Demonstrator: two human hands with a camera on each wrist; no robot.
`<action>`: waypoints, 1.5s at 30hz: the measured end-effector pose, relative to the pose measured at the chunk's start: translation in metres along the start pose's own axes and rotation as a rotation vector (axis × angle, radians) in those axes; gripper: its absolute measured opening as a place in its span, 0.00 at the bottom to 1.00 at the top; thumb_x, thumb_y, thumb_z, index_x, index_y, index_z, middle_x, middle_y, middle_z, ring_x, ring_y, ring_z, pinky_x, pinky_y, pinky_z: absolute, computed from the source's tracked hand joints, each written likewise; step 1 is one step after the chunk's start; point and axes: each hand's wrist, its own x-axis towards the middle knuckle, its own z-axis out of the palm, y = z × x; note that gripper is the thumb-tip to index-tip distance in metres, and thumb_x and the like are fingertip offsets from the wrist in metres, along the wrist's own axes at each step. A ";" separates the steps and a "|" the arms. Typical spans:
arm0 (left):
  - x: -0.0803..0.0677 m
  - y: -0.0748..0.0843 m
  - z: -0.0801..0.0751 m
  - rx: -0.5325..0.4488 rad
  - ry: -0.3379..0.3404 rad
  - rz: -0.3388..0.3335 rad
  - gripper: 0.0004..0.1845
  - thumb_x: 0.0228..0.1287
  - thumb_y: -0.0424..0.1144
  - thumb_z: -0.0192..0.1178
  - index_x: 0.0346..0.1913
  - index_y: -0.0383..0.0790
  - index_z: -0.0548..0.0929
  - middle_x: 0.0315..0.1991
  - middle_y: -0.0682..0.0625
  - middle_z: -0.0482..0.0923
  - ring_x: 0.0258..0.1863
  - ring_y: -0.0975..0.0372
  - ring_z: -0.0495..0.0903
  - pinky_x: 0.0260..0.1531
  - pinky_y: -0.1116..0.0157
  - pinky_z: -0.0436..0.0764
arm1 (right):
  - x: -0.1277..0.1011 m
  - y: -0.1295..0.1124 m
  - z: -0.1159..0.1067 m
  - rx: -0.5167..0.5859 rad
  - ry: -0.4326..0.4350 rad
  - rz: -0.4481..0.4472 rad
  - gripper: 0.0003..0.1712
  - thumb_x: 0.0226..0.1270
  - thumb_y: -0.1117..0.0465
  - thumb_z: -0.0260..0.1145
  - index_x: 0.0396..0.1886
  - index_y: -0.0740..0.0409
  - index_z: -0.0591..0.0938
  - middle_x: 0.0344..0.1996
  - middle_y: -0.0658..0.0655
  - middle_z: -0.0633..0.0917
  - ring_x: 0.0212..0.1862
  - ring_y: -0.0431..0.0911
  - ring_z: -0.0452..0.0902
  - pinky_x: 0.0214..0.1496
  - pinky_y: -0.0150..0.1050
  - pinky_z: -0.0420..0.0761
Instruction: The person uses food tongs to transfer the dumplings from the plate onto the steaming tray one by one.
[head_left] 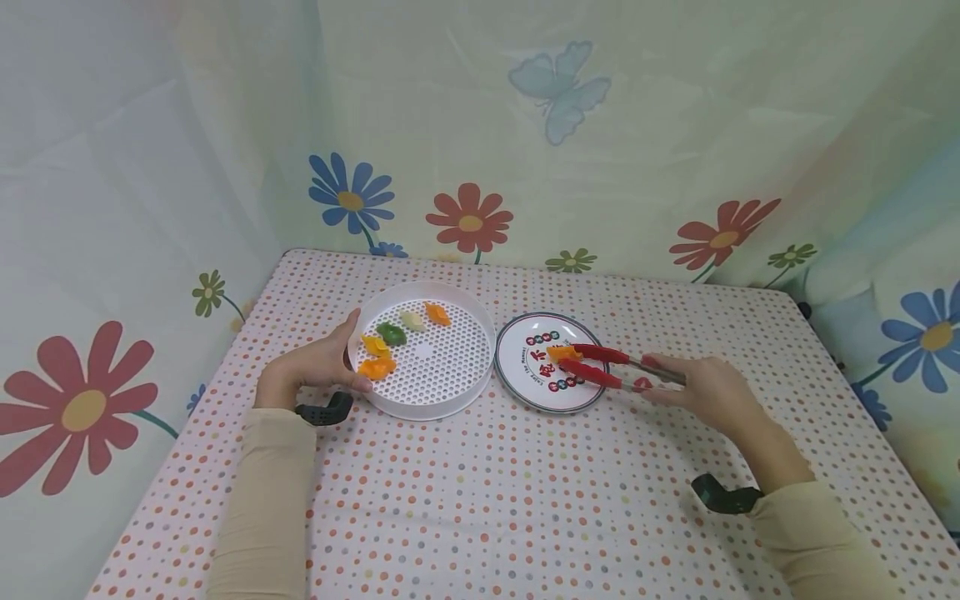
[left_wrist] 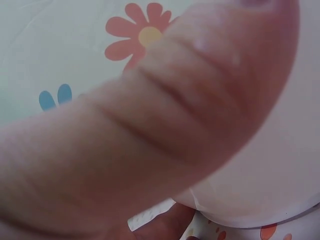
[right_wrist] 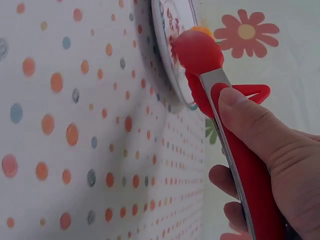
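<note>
Two hands busy | left hand [head_left: 315, 367] fingers grip perforated steamer tray [head_left: 457, 392], steadying it | right hand [head_left: 708, 392] fingers squeeze red tongs [head_left: 600, 367], pinching orange dumpling [head_left: 562, 353] over plate [head_left: 517, 379]

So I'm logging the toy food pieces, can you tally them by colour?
Orange pieces: 4, three in the white perforated tray and one in the tongs over the plate
Green piece: 1
Cream piece: 1
Total: 6
</note>
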 end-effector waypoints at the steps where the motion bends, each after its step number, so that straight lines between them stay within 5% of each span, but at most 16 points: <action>1: 0.000 0.000 0.000 0.000 0.000 0.001 0.74 0.39 0.52 0.77 0.74 0.44 0.25 0.77 0.39 0.30 0.75 0.43 0.36 0.69 0.38 0.43 | 0.000 -0.003 -0.001 0.002 0.010 0.005 0.41 0.51 0.45 0.73 0.64 0.58 0.73 0.53 0.73 0.79 0.48 0.65 0.77 0.42 0.56 0.79; 8: 0.000 0.001 -0.001 0.000 -0.003 0.013 0.74 0.39 0.50 0.77 0.74 0.44 0.25 0.76 0.38 0.30 0.75 0.43 0.36 0.70 0.39 0.42 | 0.001 -0.040 -0.014 0.005 0.069 0.005 0.44 0.51 0.43 0.72 0.65 0.59 0.72 0.52 0.71 0.80 0.44 0.60 0.77 0.32 0.41 0.75; 11: -0.001 0.001 -0.002 0.001 -0.006 0.013 0.74 0.40 0.50 0.77 0.74 0.44 0.25 0.76 0.38 0.29 0.75 0.43 0.35 0.70 0.39 0.42 | 0.003 -0.063 -0.020 0.003 0.103 -0.029 0.43 0.51 0.43 0.72 0.64 0.59 0.73 0.48 0.69 0.83 0.34 0.54 0.76 0.25 0.35 0.67; 14: -0.001 0.001 -0.002 -0.005 -0.005 0.010 0.74 0.40 0.50 0.77 0.74 0.44 0.25 0.76 0.38 0.29 0.75 0.43 0.35 0.70 0.39 0.42 | 0.006 -0.088 -0.024 -0.010 0.125 -0.068 0.42 0.52 0.42 0.72 0.64 0.57 0.73 0.41 0.66 0.86 0.24 0.47 0.70 0.20 0.33 0.61; 22: -0.001 0.000 -0.002 -0.007 -0.001 0.006 0.75 0.39 0.50 0.77 0.74 0.44 0.24 0.76 0.37 0.29 0.75 0.43 0.35 0.70 0.40 0.42 | 0.028 -0.149 -0.021 -0.135 0.116 -0.257 0.38 0.52 0.39 0.70 0.63 0.47 0.76 0.33 0.54 0.89 0.20 0.42 0.69 0.17 0.31 0.60; 31: 0.002 -0.002 -0.002 0.009 -0.012 0.034 0.74 0.41 0.49 0.77 0.74 0.43 0.24 0.76 0.38 0.30 0.75 0.44 0.37 0.71 0.41 0.42 | 0.053 -0.189 0.001 -0.195 0.028 -0.352 0.36 0.51 0.39 0.70 0.61 0.44 0.77 0.40 0.49 0.89 0.39 0.46 0.85 0.31 0.39 0.80; 45: -0.001 -0.001 -0.003 0.000 -0.010 0.068 0.73 0.42 0.48 0.76 0.74 0.41 0.25 0.76 0.36 0.32 0.75 0.42 0.38 0.70 0.40 0.43 | 0.058 -0.206 0.011 -0.150 -0.015 -0.324 0.39 0.50 0.41 0.73 0.64 0.44 0.75 0.44 0.52 0.88 0.40 0.47 0.84 0.37 0.43 0.82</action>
